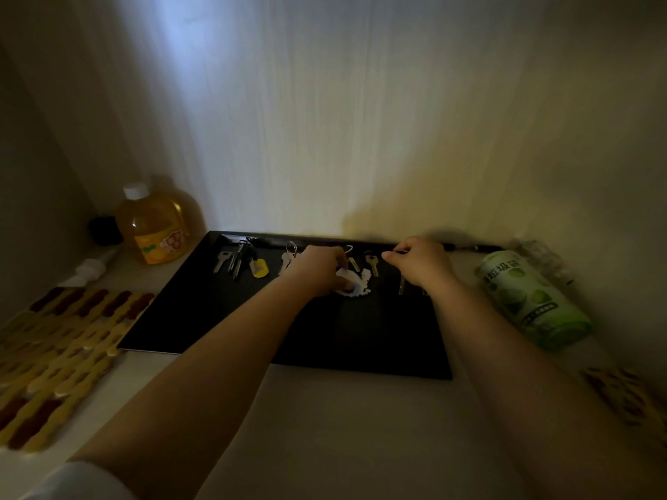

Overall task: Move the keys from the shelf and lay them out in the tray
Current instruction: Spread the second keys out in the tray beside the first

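1. A black tray (223, 319) lies on the pale shelf (325, 427) at the middle of the frame, its far rim against the back wall
2. Along the tray's far edge, left of centre, lies a bunch of silver keys (231, 259) with a yellow tag (260, 268); just right of it sits another silver key (287, 263) on a ring
3. The left hand (317, 270) rests on the tray at centre, fingers curled down onto a white jagged-edged key fob (355, 283), apparently pinching it
4. Just right of that hand lies a brass-coloured key (372, 263)
5. The right hand (420, 263) hovers at the tray's far right, thumb and forefinger pinched together on a thin ring; a grey key (402, 285) hangs below the palm
6. An orange juice bottle (155, 229) with a white cap stands in the upper left, off the tray
7. A green-printed roll (530, 301) lies on its side, right of the tray
8. A yellow and red slatted mat (54, 355) fills the lower left
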